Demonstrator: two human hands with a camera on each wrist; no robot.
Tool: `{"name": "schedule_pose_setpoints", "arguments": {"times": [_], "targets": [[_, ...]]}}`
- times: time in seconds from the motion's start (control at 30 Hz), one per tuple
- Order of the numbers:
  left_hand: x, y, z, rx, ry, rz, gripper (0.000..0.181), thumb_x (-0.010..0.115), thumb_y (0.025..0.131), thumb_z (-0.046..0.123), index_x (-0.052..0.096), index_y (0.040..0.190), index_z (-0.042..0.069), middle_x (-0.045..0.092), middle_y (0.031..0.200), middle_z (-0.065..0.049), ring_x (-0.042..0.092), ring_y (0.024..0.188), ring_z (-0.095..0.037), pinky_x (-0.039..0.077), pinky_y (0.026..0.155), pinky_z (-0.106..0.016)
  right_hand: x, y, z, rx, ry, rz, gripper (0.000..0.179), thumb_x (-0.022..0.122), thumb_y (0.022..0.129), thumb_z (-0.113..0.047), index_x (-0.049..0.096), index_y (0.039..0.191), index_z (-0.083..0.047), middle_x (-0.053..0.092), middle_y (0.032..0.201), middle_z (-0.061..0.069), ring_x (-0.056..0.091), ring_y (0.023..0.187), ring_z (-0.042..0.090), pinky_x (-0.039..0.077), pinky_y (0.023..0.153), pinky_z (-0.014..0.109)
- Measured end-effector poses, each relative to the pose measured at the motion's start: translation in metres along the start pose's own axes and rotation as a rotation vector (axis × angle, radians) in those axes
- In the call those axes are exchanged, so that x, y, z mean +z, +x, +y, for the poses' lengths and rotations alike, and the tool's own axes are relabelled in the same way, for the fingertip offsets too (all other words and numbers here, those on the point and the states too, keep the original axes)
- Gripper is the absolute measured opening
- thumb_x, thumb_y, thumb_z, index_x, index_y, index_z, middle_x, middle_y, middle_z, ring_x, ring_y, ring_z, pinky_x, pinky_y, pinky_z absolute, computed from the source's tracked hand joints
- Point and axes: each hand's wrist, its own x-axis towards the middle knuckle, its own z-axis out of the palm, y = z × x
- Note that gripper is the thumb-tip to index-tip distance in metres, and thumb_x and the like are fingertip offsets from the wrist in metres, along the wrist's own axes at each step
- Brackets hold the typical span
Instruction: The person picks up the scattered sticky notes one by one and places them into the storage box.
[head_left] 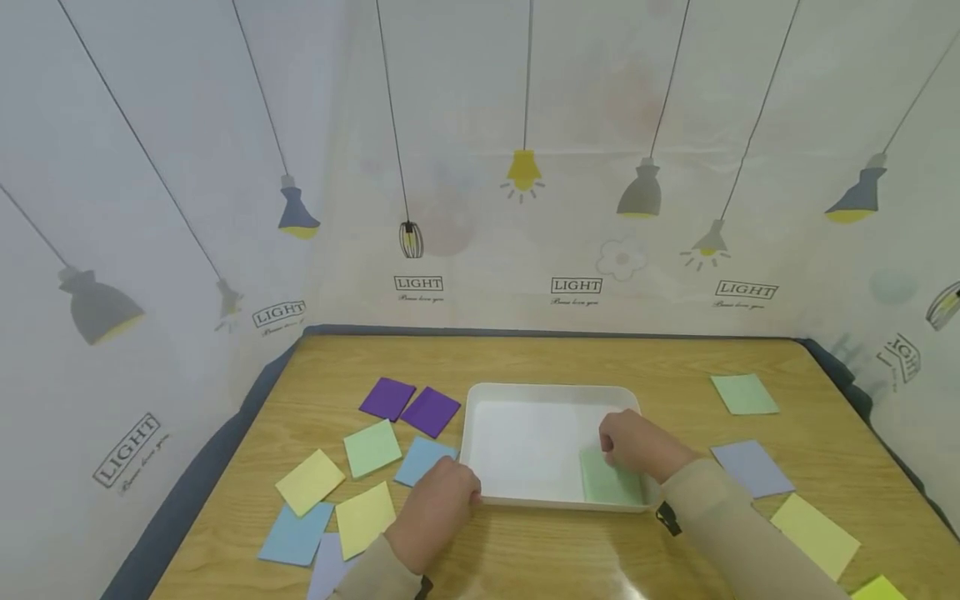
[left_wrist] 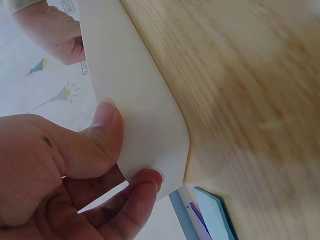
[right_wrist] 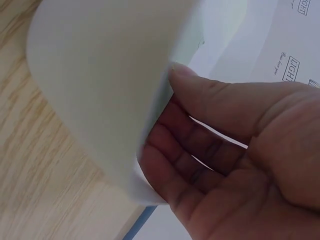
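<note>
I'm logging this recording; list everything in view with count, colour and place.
Tray: 1, white, mid-table
Light green notes: 3, light green, one in tray, one each side
Purple notes: 2, purple, left of tray
Blue notes: 2, blue, left
Yellow notes: 3, yellow, two left, one right
Lavender notes: 2, lavender, one each side
Bright note: 1, yellow-green, bottom right, cut off
Table: 1, wood-brown, underneath
Lamp prints: 9, mixed colours, walls
LIGHT labels: 6, black, walls
Flower print: 1, pale, back wall
Sleeves: 2, beige, front
Left hand: 1, tray's near left corner
Right hand: 1, tray's right end
</note>
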Motion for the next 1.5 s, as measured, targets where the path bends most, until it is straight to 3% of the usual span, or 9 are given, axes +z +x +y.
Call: {"name": "schedule_pose_setpoints", "arguments": {"times": [0.13, 0.53, 1.03, 1.5], "targets": [[0.0005, -0.0009, 0.0001, 0.002, 0.001, 0.007, 0.009, 0.079, 0.083, 0.011, 0.08, 0.074, 0.012, 0.071, 0.071, 0.002, 0.058, 0.069, -0.012, 0.056, 0.073, -0.03, 0.0, -0.0005, -0.0022, 0.021, -0.004, -0.016, 0.01, 0.07, 0.088, 0.0, 0.063, 0.083, -0.005, 0.058, 0.078, 0.003, 0.053, 0.074, 0.018, 0.048, 0.067, 0.032], [-0.002, 0.0008, 0.0023, -0.008, 0.0, -0.002, 0.007, 0.08, 0.082, 0.01, 0.08, 0.074, 0.012, 0.071, 0.072, 0.002, 0.059, 0.071, -0.013, 0.056, 0.075, -0.031, 0.0034, 0.0002, 0.0028, -0.037, -0.057, 0.031, 0.015, 0.069, 0.083, 0.003, 0.059, 0.077, -0.006, 0.055, 0.072, 0.002, 0.05, 0.069, 0.017, 0.044, 0.063, 0.03], [0.0009, 0.005, -0.0005, -0.001, -0.015, 0.008, 0.007, 0.079, 0.081, 0.009, 0.08, 0.074, 0.012, 0.072, 0.072, 0.002, 0.058, 0.069, -0.012, 0.055, 0.072, -0.029, 0.0028, 0.004, 0.0038, 0.001, -0.042, 0.012, 0.012, 0.068, 0.086, 0.003, 0.06, 0.081, -0.005, 0.056, 0.075, 0.002, 0.051, 0.072, 0.018, 0.046, 0.065, 0.031], [-0.0009, 0.007, -0.0005, 0.012, -0.014, 0.023, 0.009, 0.08, 0.081, 0.008, 0.08, 0.072, 0.011, 0.071, 0.07, 0.002, 0.058, 0.067, -0.011, 0.055, 0.071, -0.028, 0.0021, 0.0049, 0.0025, 0.008, -0.024, 0.056, 0.005, 0.064, 0.088, 0.002, 0.063, 0.085, -0.002, 0.057, 0.077, 0.004, 0.051, 0.072, 0.018, 0.047, 0.066, 0.033]]}}
